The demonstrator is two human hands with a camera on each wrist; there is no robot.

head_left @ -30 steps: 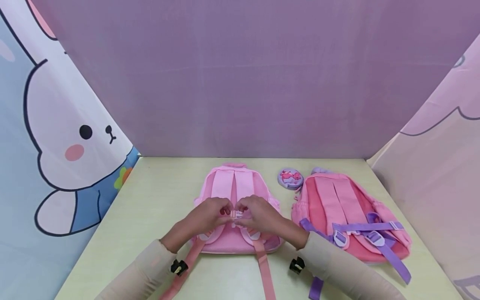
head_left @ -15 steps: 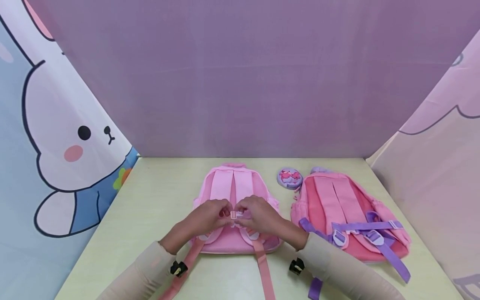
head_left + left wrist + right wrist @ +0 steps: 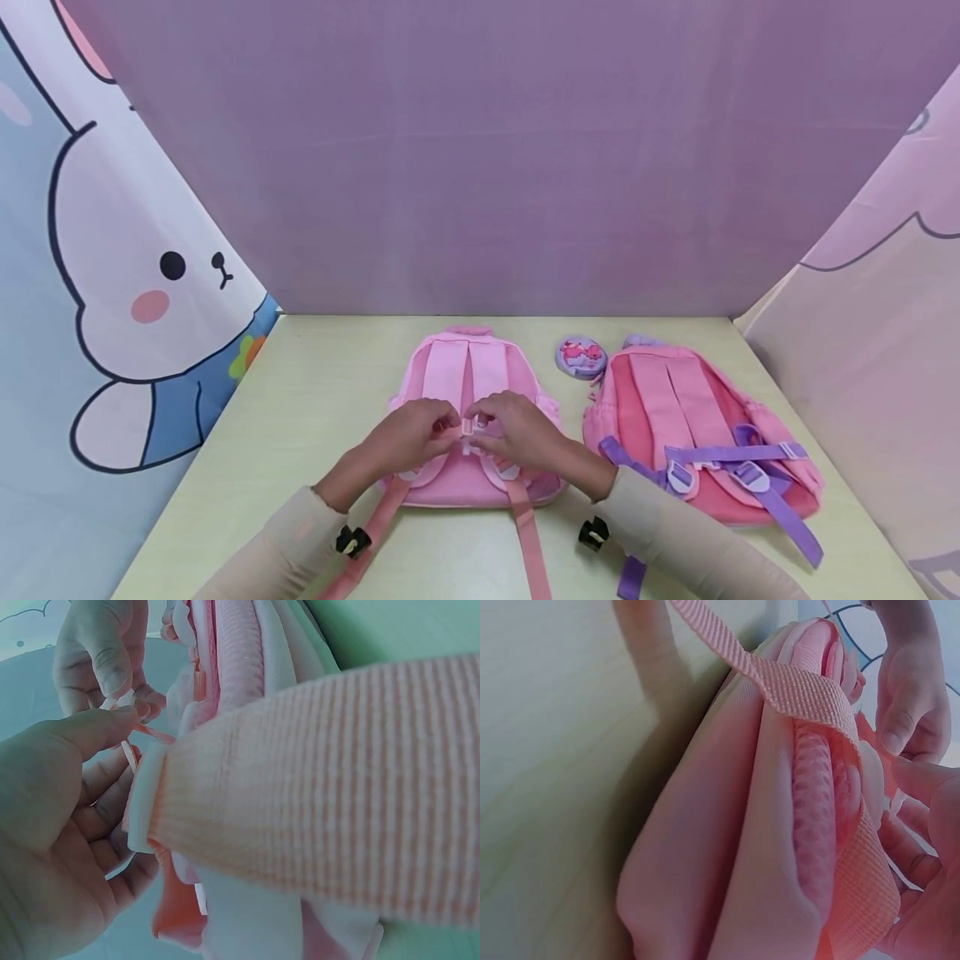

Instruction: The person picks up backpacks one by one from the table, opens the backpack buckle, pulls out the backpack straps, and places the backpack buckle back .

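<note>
A light pink backpack [image 3: 450, 371] lies with its shoulder straps facing up. At its middle is a small pale chest-strap buckle [image 3: 468, 427]. My left hand [image 3: 414, 433] pinches the peach webbing just left of the buckle. From the right, my right hand [image 3: 520, 429] holds the buckle's white end between thumb and fingers. In the left wrist view, the thumb and fingers of both hands meet near a thin peach strap [image 3: 154, 735]. A wide peach webbing strap [image 3: 810, 690] crosses the backpack's side in the right wrist view. Whether the buckle halves are joined, I cannot tell.
A second, darker pink backpack [image 3: 686, 392] with purple straps [image 3: 738, 454] lies on the right of the table [image 3: 322, 367]. Beside its top is a round purple pouch [image 3: 581, 357]. Two loose peach straps [image 3: 529, 533] trail toward the front edge.
My left hand has shifted slightly left, and some peach webbing now shows between its fingers and the buckle. The right hand's fingertips have come slightly left over the buckle; the backpacks stay put.
</note>
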